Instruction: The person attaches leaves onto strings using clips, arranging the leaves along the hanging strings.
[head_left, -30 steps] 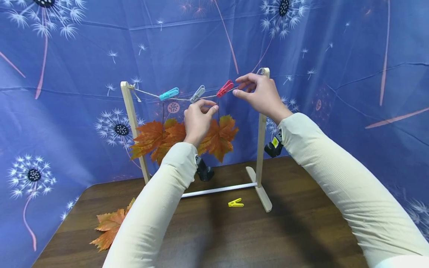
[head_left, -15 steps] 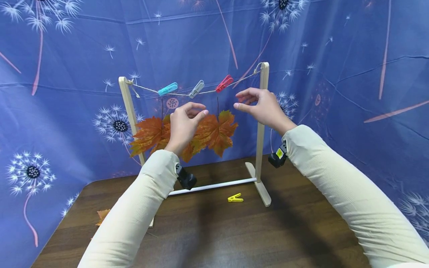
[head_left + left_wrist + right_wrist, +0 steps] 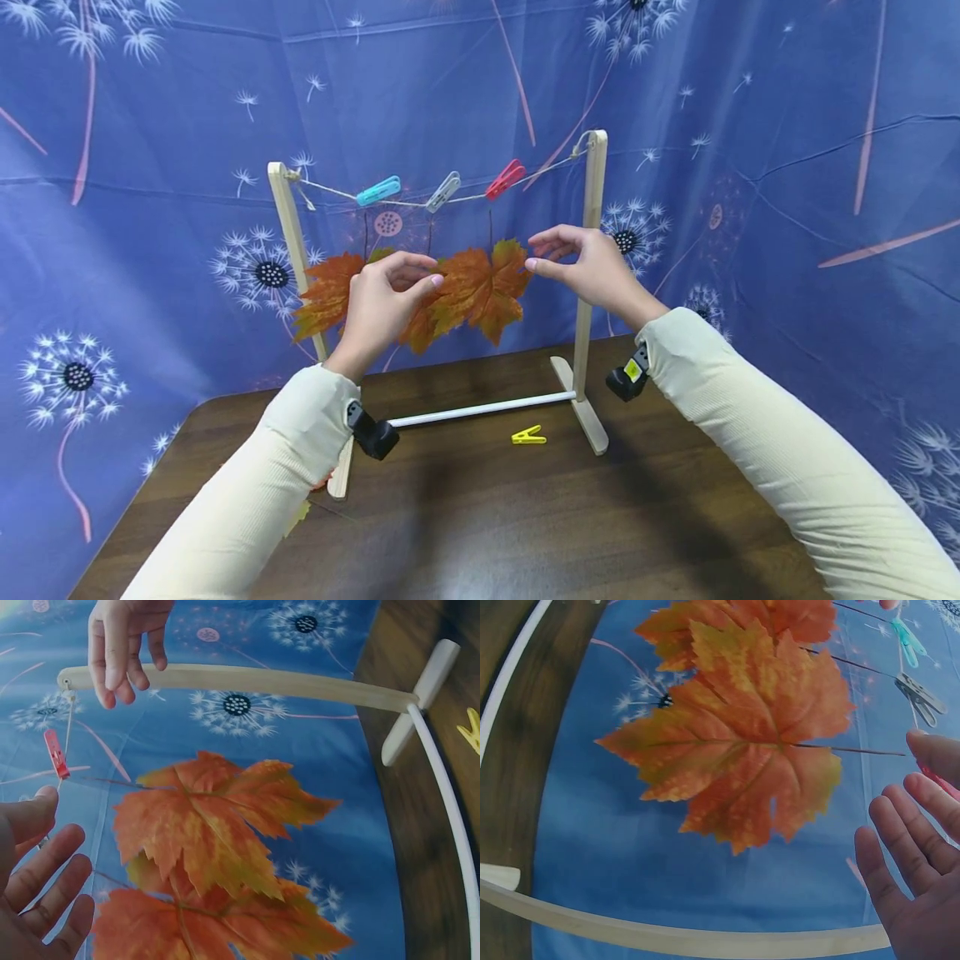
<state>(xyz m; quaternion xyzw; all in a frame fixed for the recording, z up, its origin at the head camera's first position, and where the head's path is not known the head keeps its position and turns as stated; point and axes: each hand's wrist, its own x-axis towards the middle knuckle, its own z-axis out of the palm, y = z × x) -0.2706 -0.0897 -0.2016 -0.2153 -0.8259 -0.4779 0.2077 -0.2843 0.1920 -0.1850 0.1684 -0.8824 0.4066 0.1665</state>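
Three clothespins sit on a string line: a turquoise clothespin [image 3: 378,191], a grey clothespin [image 3: 443,192] and a red clothespin [image 3: 506,179]. Orange maple leaves [image 3: 483,287] hang below them by thin stems, overlapping one another. My left hand [image 3: 382,304] is in front of the leaves, fingers relaxed and holding nothing. On the other side my right hand [image 3: 588,265] hovers by the rightmost leaf and the right post, also with nothing in its loosely bent fingers. The right wrist view shows that leaf [image 3: 757,742] whole, its stem reaching up toward the red clothespin.
A wooden frame with a right post [image 3: 591,250], a left post [image 3: 288,225] and a white crossbar [image 3: 483,410] stands on the brown table [image 3: 480,517]. A yellow clothespin [image 3: 529,435] lies in front of the crossbar. Another leaf [image 3: 297,517] shows partly behind the left sleeve.
Both hands have come away from the line and lowered, the left one also moving left. The three clothespins and the hanging leaves stay in place on the string.
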